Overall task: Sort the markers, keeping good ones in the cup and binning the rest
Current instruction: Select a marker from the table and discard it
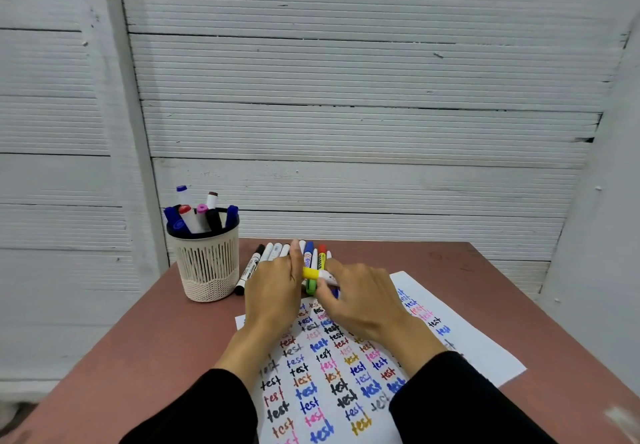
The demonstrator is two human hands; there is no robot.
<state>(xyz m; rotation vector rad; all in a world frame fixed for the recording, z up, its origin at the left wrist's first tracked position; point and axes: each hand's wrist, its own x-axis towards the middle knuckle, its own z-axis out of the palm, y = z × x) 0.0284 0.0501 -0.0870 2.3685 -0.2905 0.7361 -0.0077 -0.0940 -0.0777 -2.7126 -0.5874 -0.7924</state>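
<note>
A row of markers lies side by side at the far middle of the table, above a test sheet. My right hand grips a white marker with a yellow cap, held crosswise just above the row. My left hand meets it at the yellow cap, fingers pinched on the cap end. A cream mesh cup stands to the left of the row, holding several markers with blue, red, pink and black caps. No bin is in view.
A white paper sheet covered with the word "test" in many colours lies under my forearms. The reddish-brown table ends at a grey ribbed wall close behind the markers. Black sleeves cover both arms.
</note>
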